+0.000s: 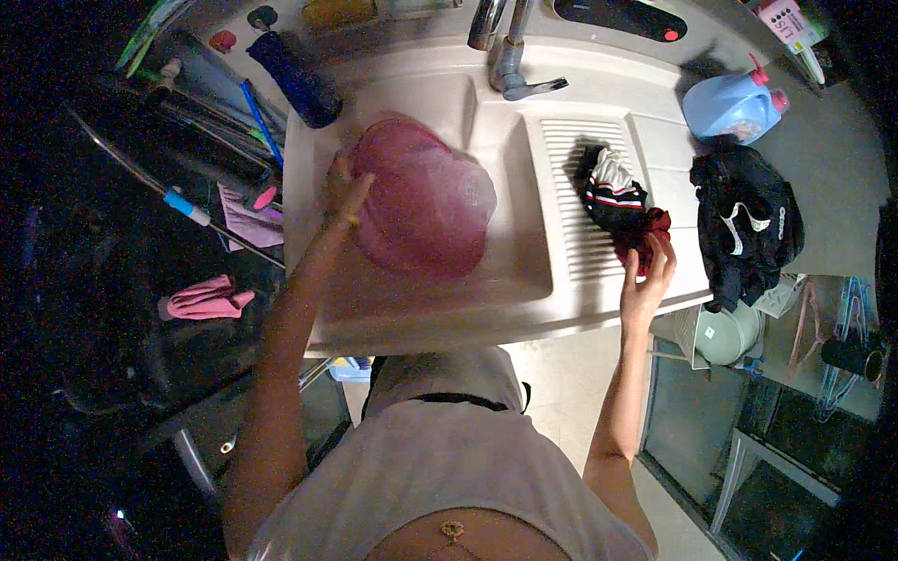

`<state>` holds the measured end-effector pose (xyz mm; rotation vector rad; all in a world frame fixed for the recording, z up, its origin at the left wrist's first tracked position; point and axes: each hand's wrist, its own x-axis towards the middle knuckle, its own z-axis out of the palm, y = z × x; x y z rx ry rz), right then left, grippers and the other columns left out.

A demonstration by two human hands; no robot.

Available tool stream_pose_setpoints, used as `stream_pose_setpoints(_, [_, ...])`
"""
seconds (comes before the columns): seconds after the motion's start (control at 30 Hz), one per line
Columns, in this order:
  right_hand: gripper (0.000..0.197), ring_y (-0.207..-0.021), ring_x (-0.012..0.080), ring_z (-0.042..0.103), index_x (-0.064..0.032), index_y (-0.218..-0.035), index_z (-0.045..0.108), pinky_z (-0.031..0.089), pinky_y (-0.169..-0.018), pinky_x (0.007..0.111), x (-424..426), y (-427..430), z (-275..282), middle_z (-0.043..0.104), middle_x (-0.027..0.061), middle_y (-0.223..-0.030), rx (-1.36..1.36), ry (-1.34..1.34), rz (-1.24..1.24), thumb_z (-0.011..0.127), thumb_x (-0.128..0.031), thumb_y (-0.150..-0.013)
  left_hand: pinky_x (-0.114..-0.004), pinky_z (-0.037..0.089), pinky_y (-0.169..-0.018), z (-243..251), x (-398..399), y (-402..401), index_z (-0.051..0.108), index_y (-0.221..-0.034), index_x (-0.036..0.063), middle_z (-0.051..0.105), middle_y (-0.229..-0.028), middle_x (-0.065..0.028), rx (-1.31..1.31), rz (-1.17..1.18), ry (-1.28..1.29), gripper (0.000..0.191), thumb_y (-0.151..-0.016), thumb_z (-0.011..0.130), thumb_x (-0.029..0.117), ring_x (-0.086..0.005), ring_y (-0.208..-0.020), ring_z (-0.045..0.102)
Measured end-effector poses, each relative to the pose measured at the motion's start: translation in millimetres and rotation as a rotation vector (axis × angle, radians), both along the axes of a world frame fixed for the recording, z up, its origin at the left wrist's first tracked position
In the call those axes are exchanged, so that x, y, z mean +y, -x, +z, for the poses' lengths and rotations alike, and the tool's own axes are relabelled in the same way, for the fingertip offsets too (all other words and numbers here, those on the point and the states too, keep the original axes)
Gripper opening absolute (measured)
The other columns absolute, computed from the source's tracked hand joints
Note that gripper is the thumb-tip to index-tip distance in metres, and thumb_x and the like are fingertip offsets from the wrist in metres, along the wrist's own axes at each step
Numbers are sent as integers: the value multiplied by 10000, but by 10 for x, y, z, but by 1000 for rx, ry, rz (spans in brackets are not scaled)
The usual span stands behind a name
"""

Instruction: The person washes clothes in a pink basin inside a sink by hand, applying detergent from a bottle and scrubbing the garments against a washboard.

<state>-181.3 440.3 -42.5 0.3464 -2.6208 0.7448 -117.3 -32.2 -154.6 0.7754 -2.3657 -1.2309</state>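
My left hand (351, 193) grips the left rim of a pink, translucent plastic basin (421, 203), which looks tilted inside the white laundry sink (515, 210). On the ribbed washboard (579, 252) to the right, my right hand (649, 263) has its fingers on a dark red cloth (652, 228). Just above that cloth lies a bunched black and white garment (614, 189) with red and white stripes. A black garment with white markings (747, 221) is heaped at the sink's right edge. Whether my right fingers pinch the red cloth cannot be told.
A metal faucet (515, 70) stands behind the sink. Blue detergent bottles (729, 109) sit at the back right. A dark blue cylinder (295, 77) is at the back left. Pink cloth (210, 298) lies left; hangers (849, 322) and a pale green basin (729, 333) are lower right.
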Motion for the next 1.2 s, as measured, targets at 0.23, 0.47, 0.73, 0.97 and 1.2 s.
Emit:
stream_pose_setpoints(0.23, [294, -1160, 352, 448, -14, -1112, 574, 367, -967, 418, -762, 60, 141, 465, 189, -1233, -11, 35, 286, 613, -136, -848, -410, 447, -907, 883, -140, 21, 511, -1211, 36, 564, -1163, -198, -92, -104, 452, 546, -674, 612, 35, -347, -1058, 549])
stream_pose_setpoints(0.47, [335, -1150, 358, 427, -27, -1105, 570, 341, -960, 464, -1410, 621, 261, 462, 189, -1213, 123, -233, 418, 632, -160, -803, -432, 485, -801, 1104, 117, -103, 513, -1259, 171, 636, -1009, -126, -210, -425, 891, 451, -824, 443, 73, -327, -877, 607])
stream_pose_setpoints(0.73, [605, -1253, 325, 360, -105, -1337, 382, 350, -989, 465, -2223, 1531, 211, 346, 148, -1381, 216, -405, 334, 632, -180, -792, -328, 501, -645, 1198, 22, -638, 596, -1183, 245, 642, -886, -75, 417, -231, 1406, 428, -798, 497, 88, -210, -698, 606])
stream_pose_setpoints(0.97, [288, -1023, 290, 502, -31, -1075, 520, 471, -839, 396, -2378, 1675, -190, 511, 114, -1050, 136, -533, 365, 528, -101, -796, -324, 506, -713, 1516, 140, -579, 590, -1160, 90, 635, -908, -122, 141, 271, 556, 435, -727, 581, 55, -247, -761, 616])
stream_pose_setpoints(1.2, [449, -1126, 291, 462, -26, -1210, 469, 414, -929, 405, -2343, 1522, -138, 493, 117, -1166, 80, -558, 380, 569, -124, -783, -287, 469, -826, 1333, 74, -497, 557, -1163, -4, 620, -1085, -79, 452, 228, 141, 449, -716, 563, -37, -164, -964, 588])
